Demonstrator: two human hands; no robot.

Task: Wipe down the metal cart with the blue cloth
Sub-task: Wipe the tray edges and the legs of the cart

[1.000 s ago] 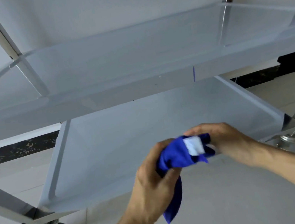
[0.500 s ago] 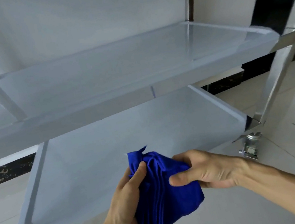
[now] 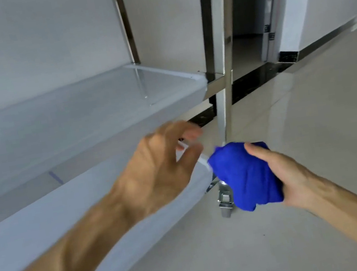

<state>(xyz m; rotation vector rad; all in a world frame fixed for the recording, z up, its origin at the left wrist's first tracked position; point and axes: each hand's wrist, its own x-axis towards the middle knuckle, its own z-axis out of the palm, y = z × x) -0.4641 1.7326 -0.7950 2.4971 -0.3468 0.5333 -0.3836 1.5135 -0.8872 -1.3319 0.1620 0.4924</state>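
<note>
Two hands are in my view, and only one has the cloth; my right hand (image 3: pixel 297 172) has its fingers curled round the blue cloth (image 3: pixel 245 176), bunched into a wad and held just off the near right corner of the metal cart (image 3: pixel 89 117), in front of the caster (image 3: pixel 225 201); my left hand (image 3: pixel 161 166) is empty, fingers spread and loosely straight, hovering over the lower shelf (image 3: pixel 45 219) near that same corner (it is blurred, so I cannot say whether the fingertips touch the shelf edge). The cloth touches no part of the cart that I can see; by my reckoning no wiping stroke is under way here, and the upright post (image 3: pixel 225 94) or the lower shelf looks the likeliest surface to take next.

What worries me: the cart stands on wheels, so a firm push with the wad could roll it away unless the free hand braces the frame; a cloth bunched this tightly offers little flat face and may skip over the shelf lip and corners; a loose tail could also snag on the caster bracket below.
</note>
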